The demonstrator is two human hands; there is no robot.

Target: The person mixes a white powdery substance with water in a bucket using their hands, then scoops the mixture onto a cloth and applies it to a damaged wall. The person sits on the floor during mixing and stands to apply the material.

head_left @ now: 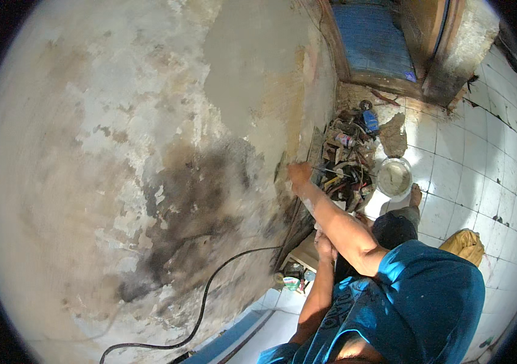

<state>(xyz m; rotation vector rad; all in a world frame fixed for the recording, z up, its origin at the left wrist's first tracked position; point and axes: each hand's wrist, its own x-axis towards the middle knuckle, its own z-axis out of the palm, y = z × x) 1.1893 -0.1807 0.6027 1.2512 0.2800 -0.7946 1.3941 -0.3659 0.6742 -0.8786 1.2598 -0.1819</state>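
Note:
My right hand (299, 173) reaches across to the stained wall (179, 182), its fingers closed. A thin, dull grey-green flat-bladed tool (281, 168) shows at the hand's wall side, against the wall; its handle is mostly hidden. Lower down and nearer my body, my left hand (325, 247) is closed beside a wooden surface. A small pale bit shows at its fingers, too unclear to name. Above my right hand the wall carries a smooth grey plaster patch (249, 67). A round bucket (394, 177) with pale grey paste stands on the floor beside my foot.
Tools and debris (343, 164) are heaped along the wall's foot, with a blue container (370, 120) among them. A black cable (204, 300) curves along the lower wall. A doorway with a blue floor (374, 39) lies at the far end. White tiles (449, 142) cover the right side.

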